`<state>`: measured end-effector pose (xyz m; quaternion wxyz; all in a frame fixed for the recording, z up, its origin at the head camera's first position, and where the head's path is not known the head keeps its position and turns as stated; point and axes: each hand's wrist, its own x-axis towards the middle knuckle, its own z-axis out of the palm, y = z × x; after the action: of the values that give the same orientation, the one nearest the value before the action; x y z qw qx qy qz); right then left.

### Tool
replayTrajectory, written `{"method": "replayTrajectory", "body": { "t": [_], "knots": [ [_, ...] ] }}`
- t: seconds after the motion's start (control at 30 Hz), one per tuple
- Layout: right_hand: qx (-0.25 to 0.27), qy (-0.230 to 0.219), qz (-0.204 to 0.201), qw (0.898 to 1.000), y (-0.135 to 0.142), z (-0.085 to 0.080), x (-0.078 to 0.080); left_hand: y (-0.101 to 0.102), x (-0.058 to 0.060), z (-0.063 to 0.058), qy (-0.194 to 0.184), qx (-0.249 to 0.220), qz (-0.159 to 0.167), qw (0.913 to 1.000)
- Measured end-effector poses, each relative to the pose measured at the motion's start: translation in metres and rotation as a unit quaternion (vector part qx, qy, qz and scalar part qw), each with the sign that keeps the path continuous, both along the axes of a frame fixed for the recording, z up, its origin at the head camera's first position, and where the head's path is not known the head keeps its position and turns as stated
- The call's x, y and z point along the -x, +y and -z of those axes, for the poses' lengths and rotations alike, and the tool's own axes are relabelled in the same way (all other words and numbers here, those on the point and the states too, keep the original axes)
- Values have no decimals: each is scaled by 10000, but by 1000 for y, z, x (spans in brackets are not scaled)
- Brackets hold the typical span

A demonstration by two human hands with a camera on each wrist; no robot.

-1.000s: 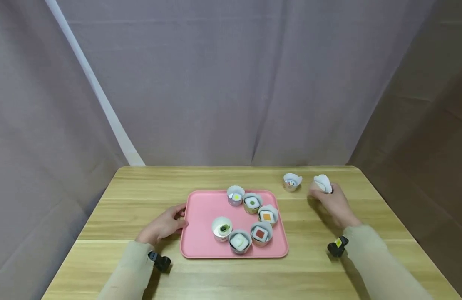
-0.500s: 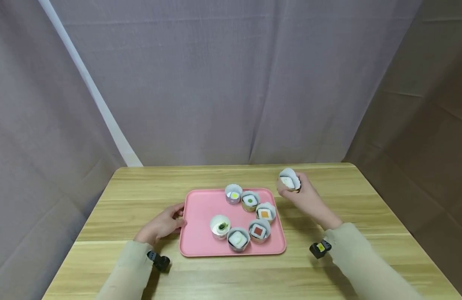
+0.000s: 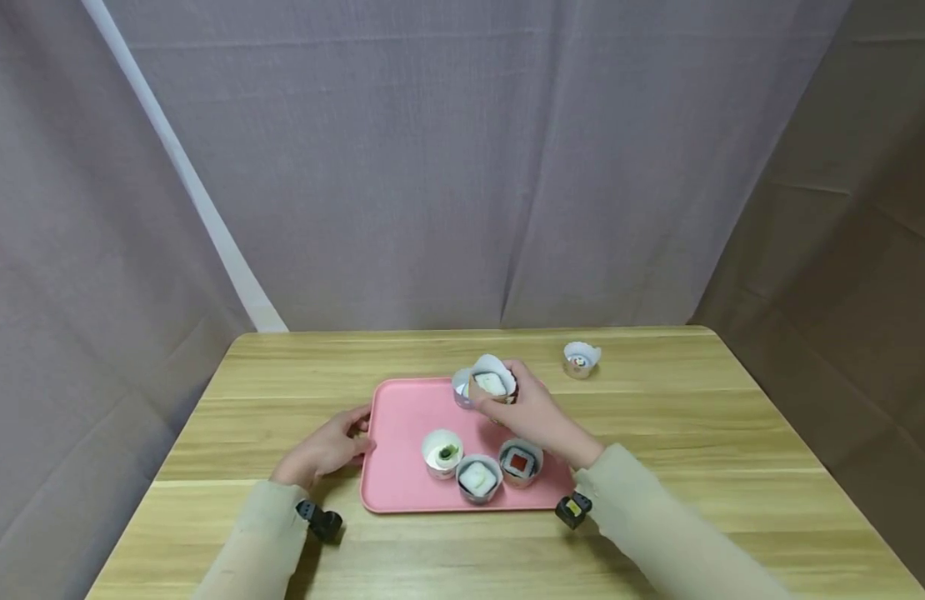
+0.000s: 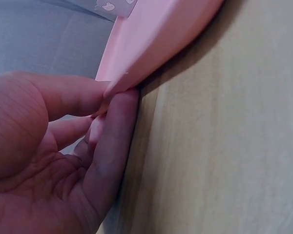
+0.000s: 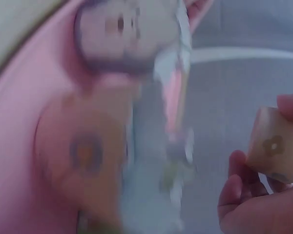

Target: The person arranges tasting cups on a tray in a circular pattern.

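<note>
My left hand (image 3: 323,450) pinches the left edge of a pink tray (image 3: 395,487). In the left wrist view the thumb lies on the rim (image 4: 136,63) and a finger beneath it. My right hand (image 3: 537,417) grips a paper cup (image 3: 494,367) with a scalloped white rim and a white rice-roll-like piece inside. It is over the tray's back right part. In the right wrist view this cup (image 5: 276,144) shows a flower print between thumb and fingers. Cups with green (image 3: 442,454), white (image 3: 477,481) and red-centred (image 3: 520,462) fillings stand along the tray's front.
A purple-toned cup (image 3: 462,390) on the tray is partly hidden behind the held cup. My right hand and arm cover other cups there. Another cup (image 3: 581,360) stands on the wooden table (image 3: 657,483) behind and right of the tray. Grey curtains (image 3: 402,167) hang behind.
My right hand has carried the held cup leftward from the back right of the table to over the tray. My left hand stays on the tray edge.
</note>
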<state>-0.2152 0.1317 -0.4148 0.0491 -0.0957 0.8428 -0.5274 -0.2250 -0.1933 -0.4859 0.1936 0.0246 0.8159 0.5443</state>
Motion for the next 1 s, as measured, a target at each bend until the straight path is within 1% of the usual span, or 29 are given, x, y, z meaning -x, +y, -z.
{"method": "replayTrajectory", "body": {
  "t": [0.13, 0.23, 0.3, 0.4, 0.5, 0.73, 0.8, 1.0],
  "knots": [
    [-77, -183, -276, 9994, -25, 7, 0, -1, 1, 2, -2, -33, -7, 10000],
    [74, -372, -564, 9977, -41, 13, 0, -3, 1, 4, 22, 7, -10, 10000],
    [90, -439, -661, 9968, -50, 16, 1, -4, 0, 4, 46, 69, -15, 10000],
    [163, -567, -646, 9962, -62, 21, 3, -6, -1, 4, 73, 109, 11, 9999],
    [91, -589, -531, 9968, -72, 26, 4, -7, 0, 4, 47, 115, 13, 9999],
    [-257, -449, -495, 9974, -88, 36, 8, -8, 0, 3, -10, 128, 21, 9999],
    [-281, -414, -463, 9977, -92, 37, 8, -8, 0, 3, -17, 91, 27, 10000],
    [-622, -405, -343, 9966, -100, 39, 6, -7, 0, 2, -43, 24, 1, 10000]
  ]
}}
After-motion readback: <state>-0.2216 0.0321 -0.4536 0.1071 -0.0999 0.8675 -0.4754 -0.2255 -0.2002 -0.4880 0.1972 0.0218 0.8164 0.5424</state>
